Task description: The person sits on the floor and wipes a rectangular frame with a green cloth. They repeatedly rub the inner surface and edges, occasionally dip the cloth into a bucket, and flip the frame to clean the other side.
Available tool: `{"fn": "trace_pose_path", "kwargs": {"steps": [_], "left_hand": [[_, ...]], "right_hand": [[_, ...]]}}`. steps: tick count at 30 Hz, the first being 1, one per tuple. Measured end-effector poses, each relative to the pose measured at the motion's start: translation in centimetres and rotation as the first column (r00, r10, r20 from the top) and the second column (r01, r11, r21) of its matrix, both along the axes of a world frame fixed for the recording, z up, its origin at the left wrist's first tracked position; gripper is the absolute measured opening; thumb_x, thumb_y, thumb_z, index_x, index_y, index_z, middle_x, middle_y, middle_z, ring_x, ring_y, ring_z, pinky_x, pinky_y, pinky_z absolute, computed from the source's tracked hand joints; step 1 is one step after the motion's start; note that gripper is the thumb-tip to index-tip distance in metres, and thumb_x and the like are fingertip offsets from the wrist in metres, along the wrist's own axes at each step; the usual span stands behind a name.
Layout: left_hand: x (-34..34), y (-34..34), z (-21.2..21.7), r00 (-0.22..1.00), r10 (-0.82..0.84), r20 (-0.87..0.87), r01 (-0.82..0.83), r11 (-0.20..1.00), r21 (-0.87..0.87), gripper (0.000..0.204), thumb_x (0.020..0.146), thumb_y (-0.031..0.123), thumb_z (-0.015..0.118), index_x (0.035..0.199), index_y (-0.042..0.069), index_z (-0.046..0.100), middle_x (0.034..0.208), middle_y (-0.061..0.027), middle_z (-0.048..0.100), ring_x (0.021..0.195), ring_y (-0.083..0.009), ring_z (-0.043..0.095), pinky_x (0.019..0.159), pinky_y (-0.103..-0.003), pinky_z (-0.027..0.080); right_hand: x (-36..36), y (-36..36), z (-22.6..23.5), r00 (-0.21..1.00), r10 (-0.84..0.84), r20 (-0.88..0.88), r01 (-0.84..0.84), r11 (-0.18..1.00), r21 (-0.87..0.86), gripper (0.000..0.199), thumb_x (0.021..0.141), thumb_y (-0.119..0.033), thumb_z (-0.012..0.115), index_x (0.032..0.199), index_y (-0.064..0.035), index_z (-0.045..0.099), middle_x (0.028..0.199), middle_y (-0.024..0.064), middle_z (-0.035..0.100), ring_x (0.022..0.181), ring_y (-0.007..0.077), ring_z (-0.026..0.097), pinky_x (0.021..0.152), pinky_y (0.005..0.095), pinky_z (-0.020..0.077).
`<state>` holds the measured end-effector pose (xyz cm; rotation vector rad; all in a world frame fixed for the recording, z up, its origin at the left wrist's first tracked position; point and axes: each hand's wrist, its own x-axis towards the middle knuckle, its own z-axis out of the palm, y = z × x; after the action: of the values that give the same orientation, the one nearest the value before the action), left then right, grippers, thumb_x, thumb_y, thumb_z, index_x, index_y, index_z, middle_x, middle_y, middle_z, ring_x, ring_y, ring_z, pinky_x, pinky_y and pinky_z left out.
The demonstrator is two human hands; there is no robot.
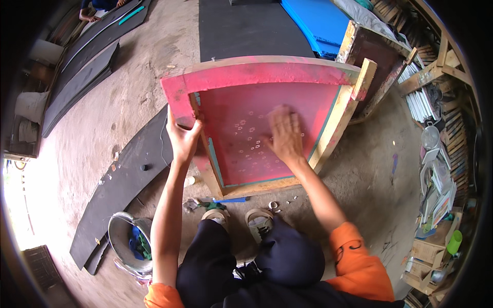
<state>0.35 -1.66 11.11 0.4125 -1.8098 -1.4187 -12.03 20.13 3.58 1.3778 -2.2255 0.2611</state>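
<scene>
Around me is a dusty grey dirt floor (128, 77). Long black foam sheets (123, 179) lie on it at my left, and more are stacked further back. One round metal bucket (126, 236) with blue and green rags inside sits by my left knee. A second wooden frame (372, 56) leans behind the one I work on, and a bright blue sheet (318, 20) lies past it. On my right there are wooden shelves full of papers and small stuff, with one green cup (454, 242) low down. Far away at the top left I can see part of another person. Nothing sits between me and my frame.

The big wooden printing frame with a red-stained mesh (257, 118) stands tilted on the floor right in front of my two feet. Its wood is pale, with pink-red paint smeared along the top and left bars. The mesh has lots of tiny pale flower shapes in the middle, too many and too small for me to count.

My left hand (182, 136) grips the left bar of the frame, fingers wrapped tight around it. My right hand (284, 136) lies flat and open on the mesh, fingers spread, right over the flower shapes.
</scene>
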Motion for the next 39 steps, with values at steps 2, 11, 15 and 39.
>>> {"fn": "trace_pose_path", "kwargs": {"steps": [2, 11, 15, 39], "left_hand": [[0.2, 0.5, 0.3, 1.0, 0.006, 0.009, -0.006, 1.0, -0.002, 0.047, 0.068, 0.003, 0.061, 0.112, -0.001, 0.045, 0.088, -0.0049, 0.057, 0.08, -0.0111, 0.052, 0.076, -0.027, 0.044], [0.4, 1.1, 1.4, 1.0, -0.01, 0.018, 0.01, 1.0, -0.03, 0.043, 0.068, 0.005, 0.062, 0.108, -0.001, 0.046, 0.083, -0.0042, 0.057, 0.074, -0.0105, 0.052, 0.071, -0.026, 0.045], [0.3, 0.0, -0.4, 1.0, 0.002, 0.001, -0.002, 1.0, -0.015, 0.046, 0.068, 0.004, 0.062, 0.111, 0.0, 0.046, 0.084, -0.0031, 0.056, 0.074, -0.0102, 0.051, 0.071, -0.026, 0.045], [0.0, -1.1, -1.7, 0.998, 0.033, 0.052, -0.031, 0.999, -0.023, 0.035, 0.072, 0.007, 0.063, 0.103, 0.002, 0.048, 0.087, -0.0045, 0.054, 0.079, -0.013, 0.052, 0.076, -0.028, 0.043]], "right_hand": [[1.3, -2.0, 0.3, 0.933, -0.157, 0.323, 0.302, 0.832, -0.465, 0.073, 0.084, -0.05, 0.045, 0.138, -0.005, 0.025, 0.147, 0.0067, 0.019, 0.137, 0.0203, 0.011, 0.11, 0.0408, 0.011], [-0.6, 0.1, 0.4, 0.95, -0.261, 0.17, 0.304, 0.894, -0.329, 0.08, 0.087, -0.053, 0.039, 0.138, 0.0028, 0.013, 0.144, 0.0265, 0.004, 0.134, 0.0403, 0.003, 0.107, 0.054, 0.003], [3.8, -0.2, -3.9, 0.943, -0.201, 0.265, 0.254, 0.95, -0.184, 0.081, 0.088, -0.052, 0.038, 0.138, 0.0056, 0.011, 0.144, 0.0271, 0.005, 0.134, 0.0398, 0.002, 0.107, 0.053, 0.0038], [-1.0, 1.1, 0.0, 0.9, -0.333, 0.28, 0.402, 0.883, -0.241, 0.082, 0.088, -0.047, 0.041, 0.135, 0.0125, 0.01, 0.141, 0.0327, 0.007, 0.132, 0.044, 0.008, 0.106, 0.055, 0.0083]]}}
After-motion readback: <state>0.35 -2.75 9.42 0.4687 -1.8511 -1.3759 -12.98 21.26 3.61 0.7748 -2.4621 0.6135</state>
